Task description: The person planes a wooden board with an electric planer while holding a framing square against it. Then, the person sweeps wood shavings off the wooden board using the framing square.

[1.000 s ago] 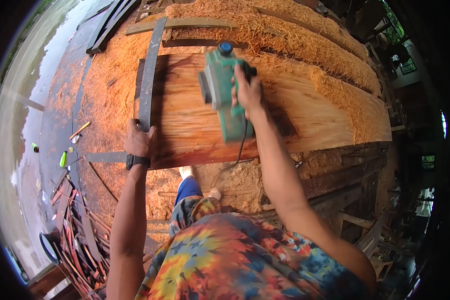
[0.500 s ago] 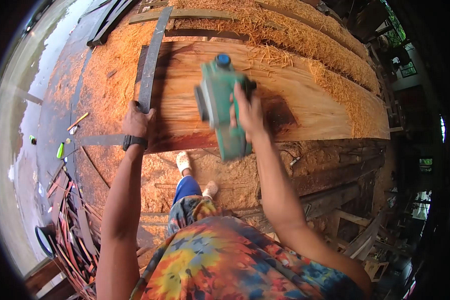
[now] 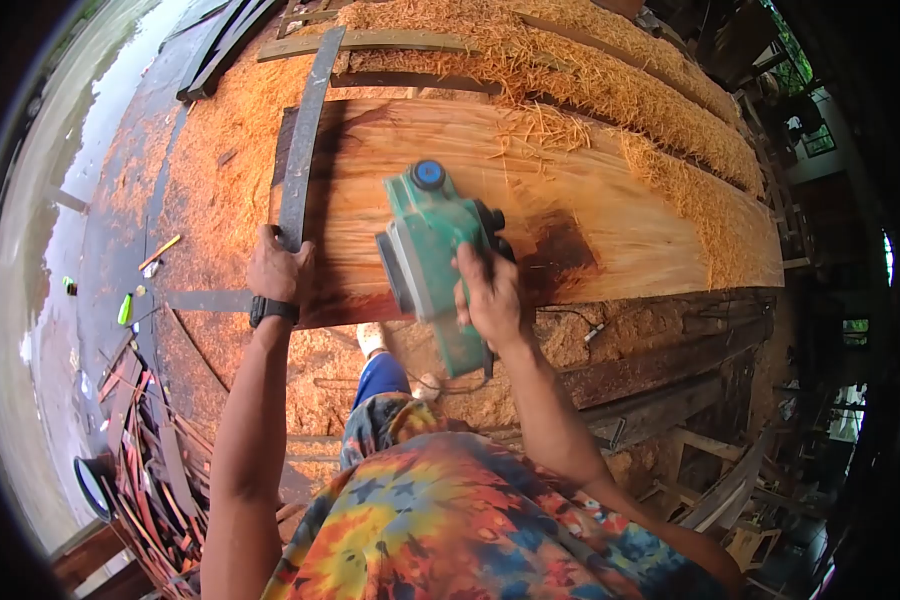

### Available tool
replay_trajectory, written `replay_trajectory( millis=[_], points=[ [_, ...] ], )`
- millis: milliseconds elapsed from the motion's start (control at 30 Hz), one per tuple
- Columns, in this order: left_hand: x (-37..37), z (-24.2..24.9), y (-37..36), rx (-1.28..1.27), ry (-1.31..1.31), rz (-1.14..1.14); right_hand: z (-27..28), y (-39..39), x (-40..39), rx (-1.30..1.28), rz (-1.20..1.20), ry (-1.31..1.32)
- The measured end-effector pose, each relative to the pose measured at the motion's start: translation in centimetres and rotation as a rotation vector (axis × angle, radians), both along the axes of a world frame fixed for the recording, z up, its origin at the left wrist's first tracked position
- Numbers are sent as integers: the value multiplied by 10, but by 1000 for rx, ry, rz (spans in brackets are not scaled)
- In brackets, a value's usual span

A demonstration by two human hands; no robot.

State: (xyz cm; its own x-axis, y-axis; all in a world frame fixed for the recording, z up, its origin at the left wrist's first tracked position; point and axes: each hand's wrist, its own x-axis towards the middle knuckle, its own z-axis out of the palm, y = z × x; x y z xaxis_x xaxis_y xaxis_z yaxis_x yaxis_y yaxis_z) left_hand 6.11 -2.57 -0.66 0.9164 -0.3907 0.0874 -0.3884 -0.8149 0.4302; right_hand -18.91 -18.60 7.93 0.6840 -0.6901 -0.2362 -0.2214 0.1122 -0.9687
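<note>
Wood shavings [image 3: 690, 110] cover the ground and the beams beyond the board [image 3: 370, 160], with a pile of scrap wood [image 3: 150, 460] at lower left and a dim, cluttered area at right. An orange stick [image 3: 160, 252] and a small green thing [image 3: 125, 308] lie well apart from the board, on its left.

The board lies flat and wide in front of the person. The right hand [image 3: 495, 300] has its fingers closed around the handle of a green planer [image 3: 440, 250], blurred by motion. The planer sits slantwise on the board, its near end reaching past the near edge. The left hand [image 3: 278, 275], with a watch [image 3: 272, 310] on its wrist, has its fingers clamped on the near end of a dark strip [image 3: 310, 140], which runs across the board near its left edge and past the far edge.

The surface looks partly worked. Pale, open grain shows over much of the middle and right, with loose curls near the far edge and the right corner. A dark patch [image 3: 560, 255] near the near edge and reddish wood beside it seem less worked, as does the darker left end. How smooth any part is, I cannot tell.
</note>
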Motion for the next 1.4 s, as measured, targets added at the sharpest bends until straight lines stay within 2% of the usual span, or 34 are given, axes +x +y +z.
replay_trajectory(
  millis=[233,333,467,600,667,833,967,1133,1400],
  points=[
    [4,-12,4,-42,-32,-10,-3,-96,109,-139,0,28],
    [3,-8,2,-66,56,35,5,-139,150,-158,-7,-13],
    [3,-5,6,-119,83,38,-3,-175,183,-27,-11,-77],
    [4,-2,3,-158,116,86,-2,-146,149,26,50,-55],
    [1,1,2,-172,132,130,-1,-110,113,-25,89,-46],
    [3,7,1,-256,152,189,2,4,17,35,61,-20],
    [5,7,2,-285,153,188,3,58,-37,26,226,-47],
    [4,9,3,-299,145,162,6,52,-9,-21,184,-41],
    [20,-5,16,-450,266,168,3,-36,98,-134,131,-15]
  ],
)
